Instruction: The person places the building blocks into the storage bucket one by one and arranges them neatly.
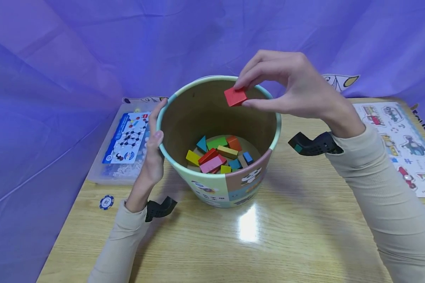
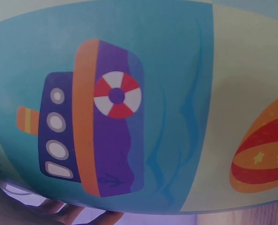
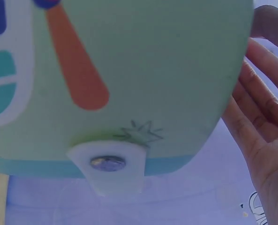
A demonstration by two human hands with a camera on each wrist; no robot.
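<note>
A round bucket point(image 1: 218, 177) with coloured printed panels stands on the table. Several wooden blocks point(image 1: 227, 152) in many colours lie on its bottom. My right hand point(image 1: 290, 84) pinches a red block point(image 1: 235, 96) between thumb and fingertips, just inside the far right of the rim. On the left, my left hand point(image 1: 152, 157) rests against the bucket's outer side at the rim, fingers extended. The left wrist view shows the bucket wall point(image 2: 176, 47) with a printed boat. In the right wrist view the bucket wall point(image 3: 176, 70) hides the fingertips and the red block.
A clear plastic case point(image 1: 117, 179) with a blue label lies left of the bucket. Near it is a blue-and-white chip point(image 1: 106, 202). A picture board point(image 1: 403, 149) lies at the right edge of the wooden table point(image 1: 212, 243). Purple cloth point(image 1: 198, 35) hangs behind.
</note>
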